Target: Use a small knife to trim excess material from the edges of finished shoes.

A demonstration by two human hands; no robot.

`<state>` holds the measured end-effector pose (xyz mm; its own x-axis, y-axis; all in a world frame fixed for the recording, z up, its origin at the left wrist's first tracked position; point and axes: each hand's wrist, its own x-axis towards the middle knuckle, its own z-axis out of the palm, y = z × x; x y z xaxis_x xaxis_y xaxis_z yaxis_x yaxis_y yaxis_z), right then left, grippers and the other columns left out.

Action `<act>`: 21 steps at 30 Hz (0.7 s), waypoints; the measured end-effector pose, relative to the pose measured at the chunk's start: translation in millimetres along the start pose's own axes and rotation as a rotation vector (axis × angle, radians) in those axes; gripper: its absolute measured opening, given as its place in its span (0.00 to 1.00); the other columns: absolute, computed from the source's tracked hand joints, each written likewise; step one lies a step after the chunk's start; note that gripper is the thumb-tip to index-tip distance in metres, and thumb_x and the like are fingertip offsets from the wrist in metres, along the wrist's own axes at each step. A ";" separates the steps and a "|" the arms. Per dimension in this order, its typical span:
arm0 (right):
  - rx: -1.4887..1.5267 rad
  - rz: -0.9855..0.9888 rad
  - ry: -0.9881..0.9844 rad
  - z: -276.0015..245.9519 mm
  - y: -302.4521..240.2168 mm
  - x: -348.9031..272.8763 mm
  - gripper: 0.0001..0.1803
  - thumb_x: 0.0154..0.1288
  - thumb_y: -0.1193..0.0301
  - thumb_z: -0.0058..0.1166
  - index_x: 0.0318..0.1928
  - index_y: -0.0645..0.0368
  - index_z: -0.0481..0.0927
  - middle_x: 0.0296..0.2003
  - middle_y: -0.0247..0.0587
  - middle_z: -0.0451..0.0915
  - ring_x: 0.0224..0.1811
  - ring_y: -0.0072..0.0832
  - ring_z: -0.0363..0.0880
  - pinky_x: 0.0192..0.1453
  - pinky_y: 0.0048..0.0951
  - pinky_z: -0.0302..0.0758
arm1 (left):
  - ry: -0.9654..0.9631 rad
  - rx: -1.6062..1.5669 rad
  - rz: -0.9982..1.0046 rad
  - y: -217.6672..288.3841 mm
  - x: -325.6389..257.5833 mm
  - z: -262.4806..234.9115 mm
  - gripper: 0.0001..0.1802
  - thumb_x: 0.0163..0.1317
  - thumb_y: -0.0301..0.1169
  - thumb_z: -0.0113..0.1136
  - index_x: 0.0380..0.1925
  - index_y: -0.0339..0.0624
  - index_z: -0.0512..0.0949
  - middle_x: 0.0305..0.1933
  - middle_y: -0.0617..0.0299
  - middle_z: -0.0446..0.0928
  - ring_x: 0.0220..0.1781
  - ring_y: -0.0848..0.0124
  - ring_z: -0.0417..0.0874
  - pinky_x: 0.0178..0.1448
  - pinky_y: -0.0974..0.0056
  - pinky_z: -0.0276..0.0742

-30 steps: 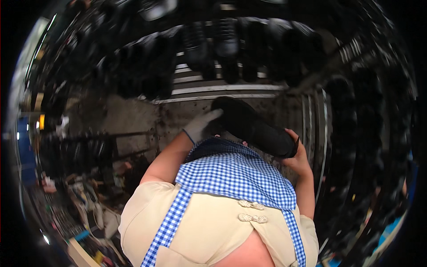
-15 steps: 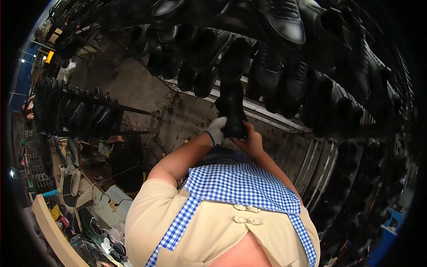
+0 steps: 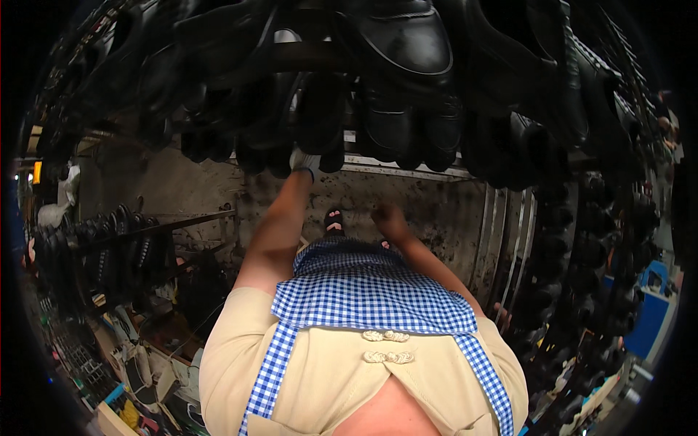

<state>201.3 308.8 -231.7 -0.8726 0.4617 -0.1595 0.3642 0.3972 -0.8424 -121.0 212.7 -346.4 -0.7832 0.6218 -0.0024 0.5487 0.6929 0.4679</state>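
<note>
My left hand (image 3: 302, 158), in a white glove, reaches up to the lower row of black shoes on the rack. It touches or lies right beside a black shoe (image 3: 332, 159). Its fingers are hidden among the dark shoes, so a grip cannot be made out. Lower and to the right, my right hand (image 3: 390, 219) hangs bare over the floor, apart from the rack. Its fingers look curled in, somewhat blurred, with nothing visible in them. Above both hands, a large glossy black shoe (image 3: 407, 45) points its toe toward me.
Black shoes crowd the rack ahead and the rack on the right (image 3: 560, 247). Metal rails (image 3: 500, 232) run beside the right rack. A lower shoe rack (image 3: 123, 243) stands at left, with clutter behind it. My sandalled foot (image 3: 334, 220) shows on the stained floor. Far right is a blue object (image 3: 647, 323).
Both hands held a black shoe in front of me before. Now my left hand has moved up and left to the shoe row, and my right hand is apart from it. My view has shifted.
</note>
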 end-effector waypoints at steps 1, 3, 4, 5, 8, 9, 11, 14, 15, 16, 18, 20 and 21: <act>0.164 0.182 -0.050 -4.6 16.9 -13.4 0.13 0.62 0.67 0.56 0.40 0.65 0.82 0.32 0.55 0.81 0.33 0.42 0.81 0.38 0.39 0.74 | 0.119 -0.184 -0.110 43.2 -16.6 -25.9 0.32 0.66 0.50 0.53 0.64 0.43 0.67 0.64 0.53 0.71 0.64 0.61 0.73 0.65 0.58 0.70; 0.264 0.267 0.060 -15.8 16.9 -41.2 0.08 0.61 0.71 0.56 0.32 0.64 0.75 0.25 0.44 0.73 0.28 0.29 0.71 0.31 0.34 0.66 | 0.242 -0.354 -0.232 103.1 -48.6 -62.3 0.31 0.66 0.51 0.50 0.63 0.43 0.68 0.62 0.51 0.73 0.64 0.62 0.73 0.65 0.57 0.70; 0.353 0.338 0.149 -25.4 10.7 -51.1 0.11 0.60 0.76 0.56 0.23 0.63 0.68 0.17 0.33 0.65 0.23 0.17 0.61 0.25 0.30 0.58 | 0.096 0.074 0.009 113.1 -56.5 -58.2 0.32 0.65 0.51 0.52 0.64 0.43 0.68 0.65 0.50 0.69 0.66 0.58 0.71 0.67 0.55 0.67; 0.319 0.448 0.084 -37.5 5.0 -59.4 0.10 0.59 0.76 0.56 0.25 0.64 0.70 0.18 0.34 0.66 0.25 0.16 0.63 0.27 0.29 0.61 | -0.053 0.500 0.255 123.2 -62.5 -53.4 0.33 0.64 0.51 0.54 0.64 0.43 0.67 0.68 0.49 0.66 0.67 0.54 0.69 0.69 0.53 0.65; 0.212 0.411 0.051 -46.2 30.6 -78.5 0.17 0.62 0.71 0.57 0.48 0.67 0.76 0.26 0.43 0.79 0.26 0.24 0.76 0.29 0.31 0.70 | 0.176 0.365 0.465 193.4 -57.7 -89.1 0.32 0.64 0.52 0.52 0.63 0.45 0.70 0.64 0.47 0.71 0.65 0.52 0.71 0.68 0.51 0.66; 0.213 0.410 0.048 -49.7 26.8 -79.1 0.17 0.62 0.71 0.57 0.48 0.67 0.76 0.26 0.43 0.79 0.26 0.24 0.76 0.29 0.31 0.70 | 0.176 0.367 0.463 194.6 -51.9 -85.2 0.32 0.64 0.52 0.52 0.63 0.45 0.70 0.64 0.47 0.71 0.65 0.52 0.71 0.68 0.51 0.66; 0.253 0.253 0.201 -63.8 0.1 -74.7 0.17 0.60 0.71 0.59 0.47 0.67 0.76 0.25 0.41 0.79 0.24 0.24 0.76 0.29 0.31 0.71 | 0.142 -0.214 0.043 198.0 -39.6 -73.3 0.30 0.64 0.53 0.50 0.60 0.47 0.72 0.59 0.46 0.75 0.63 0.52 0.73 0.65 0.50 0.68; 0.343 0.231 0.287 -84.2 -19.0 -71.3 0.23 0.59 0.70 0.62 0.54 0.65 0.74 0.30 0.41 0.80 0.29 0.23 0.77 0.31 0.29 0.72 | -0.355 0.212 0.261 220.9 -57.4 -94.7 0.28 0.66 0.51 0.47 0.58 0.46 0.74 0.57 0.45 0.75 0.61 0.53 0.75 0.62 0.50 0.69; 0.367 0.138 0.380 -84.7 -12.8 -72.8 0.29 0.58 0.71 0.64 0.59 0.63 0.71 0.35 0.41 0.81 0.33 0.23 0.78 0.35 0.26 0.73 | -0.434 0.127 0.200 265.2 -80.0 -144.0 0.26 0.66 0.49 0.49 0.56 0.44 0.75 0.55 0.46 0.76 0.59 0.57 0.76 0.60 0.53 0.71; 0.382 0.026 0.448 -84.7 -9.3 -71.5 0.35 0.56 0.72 0.66 0.64 0.60 0.68 0.41 0.41 0.81 0.37 0.23 0.79 0.38 0.24 0.74 | -0.440 0.131 0.213 279.8 -97.2 -170.0 0.26 0.66 0.49 0.49 0.56 0.44 0.75 0.55 0.46 0.76 0.59 0.57 0.76 0.60 0.53 0.71; 0.484 0.049 0.339 -111.4 -42.9 -78.5 0.40 0.55 0.73 0.67 0.67 0.58 0.64 0.46 0.42 0.79 0.42 0.24 0.78 0.43 0.24 0.75 | -0.567 -0.358 0.103 292.6 -130.9 -200.8 0.27 0.67 0.52 0.47 0.55 0.43 0.75 0.50 0.51 0.80 0.52 0.56 0.80 0.59 0.55 0.73; 0.583 0.066 0.235 -135.5 -80.5 -88.5 0.45 0.53 0.74 0.69 0.70 0.56 0.60 0.52 0.43 0.77 0.48 0.25 0.78 0.48 0.24 0.76 | -0.541 -0.678 0.016 307.2 -165.4 -219.7 0.28 0.67 0.50 0.49 0.55 0.40 0.74 0.50 0.52 0.80 0.53 0.58 0.79 0.60 0.57 0.73; 0.681 0.009 0.281 -143.2 -94.2 -93.7 0.45 0.52 0.75 0.70 0.70 0.56 0.61 0.53 0.44 0.77 0.50 0.26 0.78 0.51 0.25 0.76 | -0.492 -0.997 -0.084 314.5 -175.0 -224.5 0.28 0.66 0.48 0.51 0.55 0.36 0.74 0.50 0.52 0.79 0.54 0.60 0.79 0.60 0.59 0.73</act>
<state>295.4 341.7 -63.6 -0.7212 0.6845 -0.1068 0.0082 -0.1457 -0.9893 122.9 239.8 -0.3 -0.4842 0.8168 -0.3137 -0.1538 0.2734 0.9495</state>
